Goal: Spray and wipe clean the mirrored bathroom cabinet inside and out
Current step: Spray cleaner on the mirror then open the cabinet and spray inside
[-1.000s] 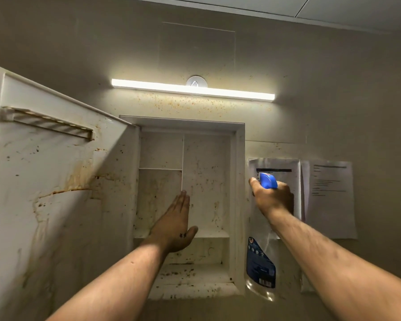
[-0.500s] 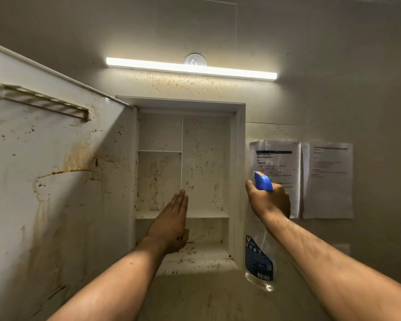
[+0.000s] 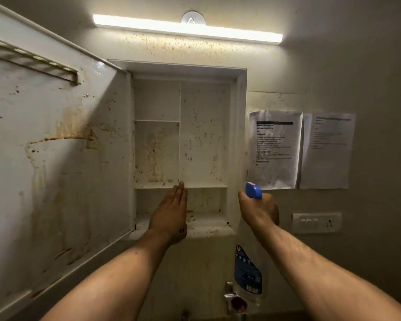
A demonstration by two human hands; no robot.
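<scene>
The white wall cabinet (image 3: 240, 126) stands open, its shelves bare and speckled with brown stains. Its door (image 3: 56, 158) is swung out to the left, the inner face streaked with rust-coloured marks. My left hand (image 3: 171, 214) is held flat with straight fingers in front of the lower shelf, fingertips near the shelf edge. My right hand (image 3: 259, 212) grips the blue trigger head of a clear spray bottle (image 3: 248, 274), which hangs below the fist just right of the cabinet frame. The nozzle points toward the cabinet.
A lit strip light (image 3: 185, 28) runs above the cabinet over a spattered wall. Two printed paper sheets (image 3: 276, 149) hang to the right. A white switch plate (image 3: 316, 222) sits below them. A metal tap fitting (image 3: 232, 295) shows at the bottom.
The view has tilted down, so the cabinet and light sit higher in the frame. Both hands now sit lower against the cabinet, at the bottom shelf. The grip on the bottle is unchanged.
</scene>
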